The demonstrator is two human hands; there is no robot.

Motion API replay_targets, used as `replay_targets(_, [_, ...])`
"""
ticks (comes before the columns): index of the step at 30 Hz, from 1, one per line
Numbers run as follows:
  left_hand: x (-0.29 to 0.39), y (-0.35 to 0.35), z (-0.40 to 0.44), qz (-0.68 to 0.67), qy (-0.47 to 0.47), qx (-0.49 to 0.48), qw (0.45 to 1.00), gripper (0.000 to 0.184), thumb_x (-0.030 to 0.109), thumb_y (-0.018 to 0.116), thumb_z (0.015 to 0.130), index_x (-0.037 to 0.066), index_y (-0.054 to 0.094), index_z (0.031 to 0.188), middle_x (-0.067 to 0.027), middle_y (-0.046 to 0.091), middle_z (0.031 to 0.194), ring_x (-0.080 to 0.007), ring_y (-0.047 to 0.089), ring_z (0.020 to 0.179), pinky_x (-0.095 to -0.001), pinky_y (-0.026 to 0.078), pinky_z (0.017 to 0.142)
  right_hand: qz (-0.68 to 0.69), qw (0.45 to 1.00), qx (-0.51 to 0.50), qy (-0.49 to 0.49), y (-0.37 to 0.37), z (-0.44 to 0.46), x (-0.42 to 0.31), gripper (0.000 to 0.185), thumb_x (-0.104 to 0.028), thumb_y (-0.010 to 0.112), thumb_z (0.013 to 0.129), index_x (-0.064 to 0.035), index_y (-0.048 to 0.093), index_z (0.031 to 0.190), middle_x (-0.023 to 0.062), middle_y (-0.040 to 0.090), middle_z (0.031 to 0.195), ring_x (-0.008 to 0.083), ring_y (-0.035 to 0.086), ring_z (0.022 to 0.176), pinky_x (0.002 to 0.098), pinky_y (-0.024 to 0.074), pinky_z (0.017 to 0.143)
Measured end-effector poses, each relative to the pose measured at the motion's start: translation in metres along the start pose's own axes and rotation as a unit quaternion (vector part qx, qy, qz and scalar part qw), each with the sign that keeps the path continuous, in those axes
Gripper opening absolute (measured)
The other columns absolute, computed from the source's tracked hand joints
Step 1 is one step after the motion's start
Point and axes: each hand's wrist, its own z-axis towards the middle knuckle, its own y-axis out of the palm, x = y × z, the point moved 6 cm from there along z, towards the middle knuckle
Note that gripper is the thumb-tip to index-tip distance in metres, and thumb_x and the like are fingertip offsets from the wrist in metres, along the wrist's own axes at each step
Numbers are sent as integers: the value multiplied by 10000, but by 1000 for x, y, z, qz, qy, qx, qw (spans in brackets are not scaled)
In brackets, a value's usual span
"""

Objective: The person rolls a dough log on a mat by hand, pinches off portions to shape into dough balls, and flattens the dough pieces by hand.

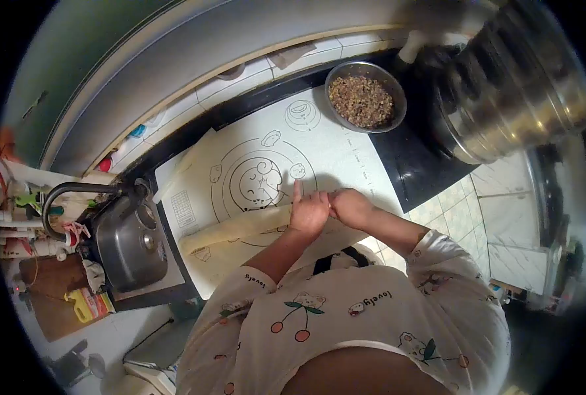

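A long pale roll of dough lies slantwise on a white printed mat. Its left end rests near the mat's lower left side, and its right end disappears under my hands. My left hand is wrapped over the roll toward that right end, one finger pointing away from me. Right beside it, touching it, my right hand is closed with its fingertips at the hidden end of the dough. What exactly lies beneath the right fingers is covered.
At the mat's far right corner stands a metal bowl of chopped brown filling. A stacked metal steamer rises farther right. To the left is a steel sink with a dark curved faucet. A tiled wall runs behind the counter.
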Motion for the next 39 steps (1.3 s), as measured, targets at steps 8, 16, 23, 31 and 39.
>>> replay_targets(8, [-3,20,4,2,42,-52,998,122,165,534,780,63,579,827,-74,605,692,-213,621,647,-536,236,1047,-14,1000,-3,-21,6,3,8,228,-225,616,741,-16,588,828,181,614,792,370,590,752,451,466,680])
replay_targets(16, [-15,32,19,-28,-20,-106,994,231,243,567,763,70,595,914,-84,627,750,-241,622,758,-526,226,1046,124,990,6,-60,-11,-16,9,284,-272,585,815,-5,621,906,166,630,833,325,601,776,426,470,702])
replay_targets(23, [-30,-4,25,-79,-109,-143,981,973,403,730,632,97,235,1411,-174,413,1294,-309,357,1263,-505,198,1075,491,856,59,150,-28,-39,32,369,-264,468,934,-58,507,1237,-13,516,821,91,478,675,250,435,620])
replay_targets(31, [-16,-22,24,-944,-186,-35,271,621,501,402,898,142,281,1389,-172,403,1314,-316,374,1245,-463,322,1014,168,957,214,-103,-53,-30,-54,482,-155,513,830,-49,461,1296,179,508,1168,340,490,1084,415,379,940])
replay_targets(39, [-1,-66,15,-971,-64,-52,224,774,674,289,867,182,161,1450,-159,178,1490,-322,219,1356,-465,186,1090,124,933,322,-103,-80,-13,-108,642,-186,510,812,16,288,1381,272,179,1452,468,224,1317,536,182,1067])
